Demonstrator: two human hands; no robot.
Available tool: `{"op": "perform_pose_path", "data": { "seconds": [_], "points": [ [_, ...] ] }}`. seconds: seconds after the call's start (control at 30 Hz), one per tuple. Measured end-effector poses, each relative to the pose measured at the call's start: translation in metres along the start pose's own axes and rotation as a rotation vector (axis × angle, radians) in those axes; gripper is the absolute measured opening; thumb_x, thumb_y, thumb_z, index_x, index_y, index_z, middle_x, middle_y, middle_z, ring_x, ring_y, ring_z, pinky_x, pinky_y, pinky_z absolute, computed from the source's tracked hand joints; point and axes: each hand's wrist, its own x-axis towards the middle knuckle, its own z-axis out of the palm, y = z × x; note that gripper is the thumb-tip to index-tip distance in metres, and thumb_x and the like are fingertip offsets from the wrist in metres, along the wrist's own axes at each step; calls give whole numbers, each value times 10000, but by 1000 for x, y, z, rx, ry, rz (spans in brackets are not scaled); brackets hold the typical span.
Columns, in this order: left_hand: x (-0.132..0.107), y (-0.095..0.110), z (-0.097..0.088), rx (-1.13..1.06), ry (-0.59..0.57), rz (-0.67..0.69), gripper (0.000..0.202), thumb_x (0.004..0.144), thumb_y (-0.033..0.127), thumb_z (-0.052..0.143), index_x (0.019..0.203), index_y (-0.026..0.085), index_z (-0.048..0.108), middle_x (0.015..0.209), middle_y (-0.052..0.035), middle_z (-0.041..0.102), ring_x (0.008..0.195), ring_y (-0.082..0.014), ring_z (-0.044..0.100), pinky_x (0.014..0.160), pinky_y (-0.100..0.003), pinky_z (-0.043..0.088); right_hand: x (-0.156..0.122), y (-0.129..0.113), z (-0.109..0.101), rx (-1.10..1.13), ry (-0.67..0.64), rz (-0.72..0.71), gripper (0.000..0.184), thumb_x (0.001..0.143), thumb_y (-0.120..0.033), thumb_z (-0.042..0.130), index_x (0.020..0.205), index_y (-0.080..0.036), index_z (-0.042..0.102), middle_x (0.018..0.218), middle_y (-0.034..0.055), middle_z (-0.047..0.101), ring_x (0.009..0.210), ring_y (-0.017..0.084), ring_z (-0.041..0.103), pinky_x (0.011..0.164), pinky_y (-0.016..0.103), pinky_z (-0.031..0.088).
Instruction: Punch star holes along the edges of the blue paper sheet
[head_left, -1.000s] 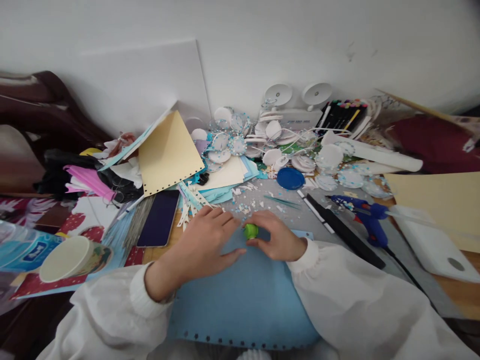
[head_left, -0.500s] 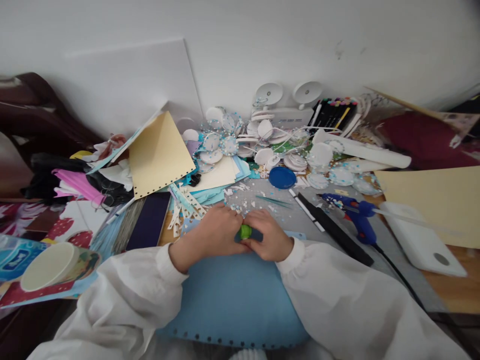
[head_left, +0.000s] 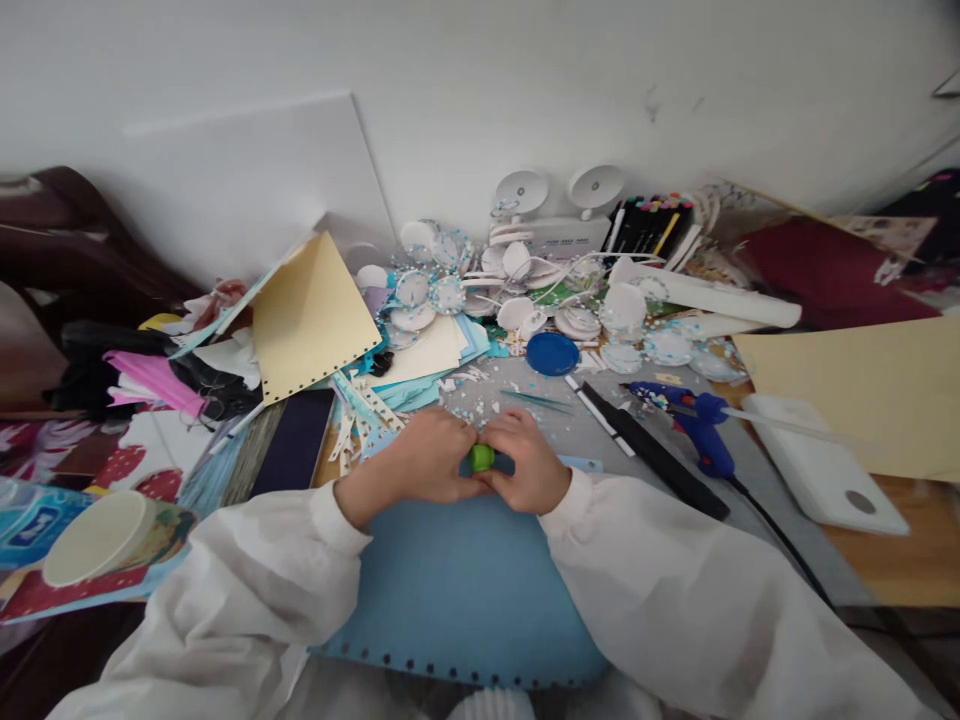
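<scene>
A small green paper punch [head_left: 481, 458], mostly covered by my fingers, sits at the far edge of a blue sheet [head_left: 465, 590]. My left hand [head_left: 431, 455] is closed around its left side. From the right, my right hand [head_left: 525, 462] grips it too, with the thumb low and the fingers curled on top. The two hands nearly touch. A row of small dark holes runs along the sheet's near edge, which bends down toward my lap. Whether the punch is pressed down is hidden.
Behind my hands lie tweezers [head_left: 536, 401], a blue lid [head_left: 553, 354] and paper scraps. To the right are a black stick-like tool [head_left: 652, 450], a blue glue gun [head_left: 705, 430] and a white device [head_left: 821, 465]. A paper tub [head_left: 120, 540] stands at left; white discs pile up behind.
The view has shifted slightly, so things on the table's right side appear further left. Both hands keep the same grip on the paper punch at the sheet's far edge.
</scene>
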Motion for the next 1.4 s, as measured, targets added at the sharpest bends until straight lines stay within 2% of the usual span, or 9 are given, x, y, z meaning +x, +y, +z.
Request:
{"op": "perform_pose_path", "data": {
  "seconds": [0.27,0.6,0.73,0.9,1.17,1.3,1.4],
  "points": [
    [-2,1,0,-8,11,0,388,735,520,634,738,133,657,722,-115,693,722,-293,677,658,-355,481,-2,0,3,-5,14,-32,105,717,-283,559,767,-196,526,730,29,578,744,214,528,878,432,334],
    [-4,3,5,-1,36,-17,411,758,529,631,792,119,642,776,-117,688,769,-297,666,714,-387,486,-3,0,2,-107,6,-57,119,687,-247,569,795,-201,543,760,42,596,772,224,525,928,450,324],
    [-8,1,11,-20,79,-48,395,766,534,627,807,141,608,783,-92,678,769,-266,668,681,-338,477,-1,-2,0,-149,2,-83,117,715,-241,570,821,-193,566,771,54,612,789,232,522,953,463,309],
    [-18,-1,20,-27,98,-126,432,756,597,595,843,176,550,741,-53,676,667,-233,673,548,-274,411,1,-8,-1,-183,-40,-87,146,752,-284,589,872,-202,575,804,53,614,812,237,524,983,478,286],
    [-25,-8,33,-140,134,-103,623,736,792,449,848,183,520,748,-56,683,687,-257,676,548,-286,398,-1,-6,4,-167,-77,-75,197,788,-353,601,907,-201,566,818,55,623,818,231,527,987,471,284],
    [-27,-11,32,-228,171,-115,494,886,644,380,869,177,539,802,-53,682,727,-232,667,580,-289,398,-1,-5,6,-153,-84,-30,263,790,-363,626,989,-208,550,843,39,644,837,224,548,1008,472,260],
    [-30,-12,31,-272,153,-140,393,922,539,405,874,182,562,816,-42,677,746,-216,659,604,-289,400,0,-7,3,-135,-113,-14,393,719,-413,715,1014,-226,535,893,19,669,881,229,566,1036,486,218]
  ]
}}
